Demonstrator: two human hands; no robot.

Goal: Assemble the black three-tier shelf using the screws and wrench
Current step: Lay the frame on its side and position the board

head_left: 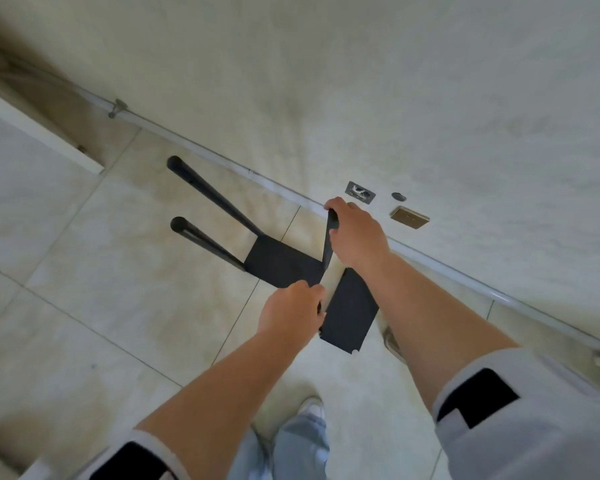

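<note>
I look down on the black shelf (281, 263) held above the tiled floor. Two black tube legs (205, 192) reach up and to the left from a flat black panel. My right hand (355, 232) grips the upper end of a thin black edge piece (328, 247) that rises from that panel. My left hand (293, 311) grips the frame lower down, where the panels meet. A second black panel (350, 310) hangs below, between my forearms. No screws or wrench are visible.
A white wall fills the upper right, with a pipe (222, 161) running along its base. Wall openings and a brass plate (409, 217) sit beside my right hand. My shoes (312, 408) stand on the beige tiles below. A white board edge (39, 133) lies at far left.
</note>
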